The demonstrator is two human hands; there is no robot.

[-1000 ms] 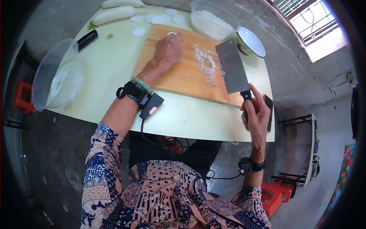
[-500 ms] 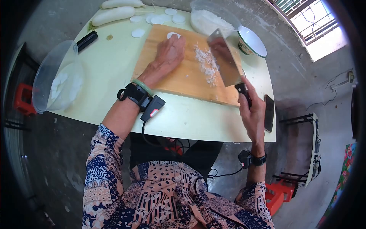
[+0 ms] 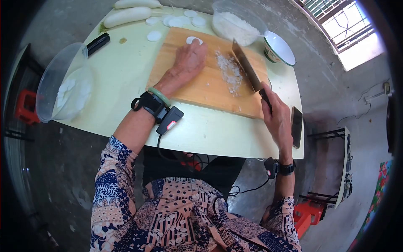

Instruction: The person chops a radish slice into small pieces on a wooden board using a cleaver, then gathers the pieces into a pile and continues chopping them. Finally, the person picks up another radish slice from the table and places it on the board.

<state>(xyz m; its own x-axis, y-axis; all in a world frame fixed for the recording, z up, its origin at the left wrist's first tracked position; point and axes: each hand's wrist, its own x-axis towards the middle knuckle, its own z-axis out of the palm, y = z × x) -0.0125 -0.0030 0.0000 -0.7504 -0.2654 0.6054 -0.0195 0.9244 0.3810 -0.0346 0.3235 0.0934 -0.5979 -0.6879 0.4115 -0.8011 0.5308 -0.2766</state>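
My left hand [image 3: 190, 59] is closed at the upper left of the wooden cutting board [image 3: 210, 96], its fingers on white round slices [image 3: 194, 40] that show past the knuckles. In my right hand [image 3: 277, 115] is the black handle of a cleaver [image 3: 247, 66], held over the board's right side with its blade nearly edge-on to the view. Finely chopped white bits [image 3: 229, 73] lie on the board between my left hand and the blade.
Behind the board stands a clear tub of white shreds [image 3: 235, 27], with a white bowl [image 3: 280, 48] to its right. Whole white radishes [image 3: 128, 17], loose slices [image 3: 154, 36] and a black object [image 3: 98, 43] lie at the back left. Another tub [image 3: 63, 84] and a phone [image 3: 297, 127] sit near the edges.
The cleaver has turned from showing its broad face to nearly edge-on, and my right wrist has shifted with it. My left hand stays on the slices.
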